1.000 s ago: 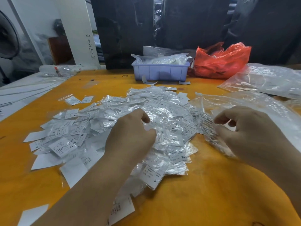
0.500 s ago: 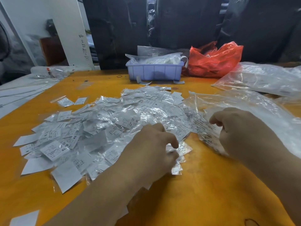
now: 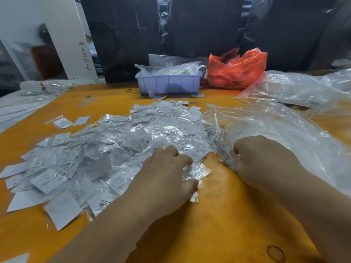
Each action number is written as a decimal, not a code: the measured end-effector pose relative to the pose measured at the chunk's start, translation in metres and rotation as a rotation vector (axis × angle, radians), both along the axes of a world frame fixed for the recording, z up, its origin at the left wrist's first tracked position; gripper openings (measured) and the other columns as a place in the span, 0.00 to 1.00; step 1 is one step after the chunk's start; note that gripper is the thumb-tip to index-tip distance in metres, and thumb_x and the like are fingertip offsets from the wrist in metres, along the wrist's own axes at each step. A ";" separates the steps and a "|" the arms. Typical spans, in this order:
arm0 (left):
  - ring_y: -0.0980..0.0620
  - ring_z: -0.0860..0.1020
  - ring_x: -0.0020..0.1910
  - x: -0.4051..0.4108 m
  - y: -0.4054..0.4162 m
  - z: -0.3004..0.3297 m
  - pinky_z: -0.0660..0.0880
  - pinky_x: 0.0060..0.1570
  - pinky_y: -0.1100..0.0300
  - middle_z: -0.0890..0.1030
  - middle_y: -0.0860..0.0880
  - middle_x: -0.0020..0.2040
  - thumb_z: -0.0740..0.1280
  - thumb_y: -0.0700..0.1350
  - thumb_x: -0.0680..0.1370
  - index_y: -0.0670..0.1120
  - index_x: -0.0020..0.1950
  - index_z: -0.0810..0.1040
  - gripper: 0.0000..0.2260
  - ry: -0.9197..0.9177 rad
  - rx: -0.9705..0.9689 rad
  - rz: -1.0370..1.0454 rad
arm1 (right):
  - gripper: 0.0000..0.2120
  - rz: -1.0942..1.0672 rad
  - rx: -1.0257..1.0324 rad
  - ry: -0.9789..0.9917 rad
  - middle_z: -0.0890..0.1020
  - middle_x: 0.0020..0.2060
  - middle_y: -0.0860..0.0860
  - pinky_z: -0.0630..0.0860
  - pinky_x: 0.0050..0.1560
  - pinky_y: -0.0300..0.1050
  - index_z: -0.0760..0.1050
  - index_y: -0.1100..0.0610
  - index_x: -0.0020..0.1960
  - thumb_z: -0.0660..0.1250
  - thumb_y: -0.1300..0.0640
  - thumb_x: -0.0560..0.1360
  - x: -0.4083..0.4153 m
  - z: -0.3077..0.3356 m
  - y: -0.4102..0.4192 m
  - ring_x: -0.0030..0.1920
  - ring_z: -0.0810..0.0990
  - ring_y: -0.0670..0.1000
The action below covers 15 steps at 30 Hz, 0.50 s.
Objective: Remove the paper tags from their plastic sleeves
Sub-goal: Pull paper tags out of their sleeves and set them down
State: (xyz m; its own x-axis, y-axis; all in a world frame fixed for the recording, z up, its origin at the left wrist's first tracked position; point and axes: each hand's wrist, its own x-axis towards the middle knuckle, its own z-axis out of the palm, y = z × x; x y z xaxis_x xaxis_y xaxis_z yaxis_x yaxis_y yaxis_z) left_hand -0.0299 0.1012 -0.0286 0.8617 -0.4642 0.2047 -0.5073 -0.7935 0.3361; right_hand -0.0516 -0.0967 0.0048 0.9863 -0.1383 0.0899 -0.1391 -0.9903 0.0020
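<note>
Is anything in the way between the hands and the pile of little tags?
Nothing visible is. The left hand already rests on the near edge of the pile of sleeved tags, pinching crinkled sleeves. The right hand grips the mouth of the big clear bag right beside the pile.

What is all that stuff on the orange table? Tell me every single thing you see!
pile of tags in plastic sleeves: many, white and clear, table middle and left
big clear bags: at least two, right side
basket: one, pale purple, back middle, plastic packets inside
red bag: one, right of basket
rubber band: one, dark, left of basket
table: one, orange
left hand: pinches a crinkly sleeve at pile's near edge
right hand: grips nearest clear bag's edge
</note>
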 end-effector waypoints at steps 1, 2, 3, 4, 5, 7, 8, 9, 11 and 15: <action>0.55 0.65 0.57 0.000 0.000 0.000 0.67 0.58 0.57 0.67 0.58 0.51 0.63 0.61 0.76 0.59 0.64 0.72 0.18 0.002 -0.002 0.002 | 0.07 0.002 0.005 -0.006 0.79 0.46 0.52 0.81 0.42 0.50 0.77 0.54 0.50 0.62 0.58 0.76 0.000 0.000 0.001 0.44 0.79 0.56; 0.55 0.65 0.57 0.000 0.000 0.000 0.67 0.58 0.57 0.67 0.58 0.51 0.63 0.61 0.77 0.59 0.64 0.72 0.17 0.005 -0.005 0.003 | 0.07 0.003 0.014 -0.008 0.80 0.47 0.52 0.81 0.43 0.51 0.77 0.54 0.51 0.62 0.59 0.76 0.000 0.000 0.001 0.45 0.79 0.56; 0.56 0.65 0.57 0.000 0.000 0.000 0.67 0.57 0.57 0.68 0.59 0.51 0.63 0.60 0.77 0.59 0.64 0.72 0.17 0.010 -0.009 0.001 | 0.08 0.004 0.023 -0.007 0.80 0.47 0.52 0.81 0.44 0.52 0.78 0.54 0.52 0.62 0.61 0.75 -0.001 0.001 0.002 0.45 0.79 0.56; 0.56 0.65 0.57 0.000 -0.001 0.001 0.67 0.57 0.57 0.68 0.59 0.51 0.62 0.60 0.77 0.59 0.64 0.72 0.17 0.015 -0.013 -0.001 | 0.10 0.004 0.029 -0.006 0.80 0.48 0.52 0.81 0.44 0.52 0.78 0.54 0.52 0.62 0.62 0.74 0.000 0.001 0.002 0.45 0.79 0.56; 0.56 0.65 0.57 0.000 -0.001 0.001 0.67 0.57 0.57 0.68 0.59 0.51 0.62 0.60 0.77 0.59 0.64 0.72 0.17 0.020 -0.014 -0.003 | 0.10 0.006 0.031 -0.007 0.80 0.48 0.53 0.81 0.44 0.52 0.78 0.54 0.52 0.62 0.63 0.74 -0.001 0.001 0.002 0.45 0.79 0.56; 0.57 0.66 0.58 -0.001 -0.001 0.001 0.68 0.57 0.57 0.69 0.60 0.52 0.62 0.60 0.77 0.59 0.64 0.73 0.16 0.027 -0.012 -0.005 | 0.10 0.012 0.033 -0.010 0.79 0.48 0.53 0.80 0.44 0.51 0.77 0.54 0.53 0.62 0.63 0.74 0.000 0.001 0.002 0.46 0.79 0.57; 0.57 0.66 0.58 -0.001 -0.001 0.001 0.68 0.58 0.57 0.69 0.60 0.52 0.62 0.60 0.77 0.59 0.64 0.73 0.16 0.029 -0.013 -0.006 | 0.10 0.014 0.037 -0.009 0.79 0.49 0.52 0.80 0.43 0.50 0.77 0.54 0.53 0.62 0.63 0.75 0.000 0.001 0.001 0.46 0.79 0.57; 0.57 0.66 0.58 -0.001 -0.001 0.001 0.68 0.58 0.57 0.69 0.60 0.52 0.62 0.60 0.78 0.59 0.64 0.73 0.16 0.030 -0.015 -0.008 | 0.11 0.014 0.041 -0.008 0.79 0.49 0.52 0.80 0.43 0.50 0.77 0.53 0.53 0.61 0.63 0.75 0.000 0.001 0.001 0.46 0.79 0.57; 0.58 0.66 0.58 -0.002 -0.002 0.001 0.68 0.59 0.57 0.69 0.60 0.52 0.62 0.58 0.78 0.59 0.64 0.73 0.15 0.029 -0.016 -0.011 | 0.11 0.014 0.052 -0.013 0.78 0.49 0.52 0.79 0.43 0.50 0.77 0.53 0.53 0.61 0.63 0.75 0.002 -0.001 -0.001 0.46 0.78 0.57; 0.58 0.66 0.58 -0.003 -0.006 0.001 0.67 0.58 0.59 0.69 0.60 0.53 0.60 0.56 0.80 0.59 0.63 0.73 0.12 0.000 -0.005 -0.025 | 0.12 0.035 0.069 -0.016 0.74 0.54 0.51 0.79 0.46 0.53 0.74 0.52 0.59 0.60 0.60 0.78 0.006 -0.007 -0.004 0.49 0.77 0.56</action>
State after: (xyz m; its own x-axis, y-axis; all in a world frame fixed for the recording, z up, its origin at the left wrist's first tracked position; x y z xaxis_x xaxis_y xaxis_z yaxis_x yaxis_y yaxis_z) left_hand -0.0333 0.0955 -0.0279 0.8498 -0.4846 0.2075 -0.5271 -0.7789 0.3397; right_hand -0.0457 -0.1006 -0.0019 0.9892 -0.1100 0.0972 -0.1037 -0.9923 -0.0679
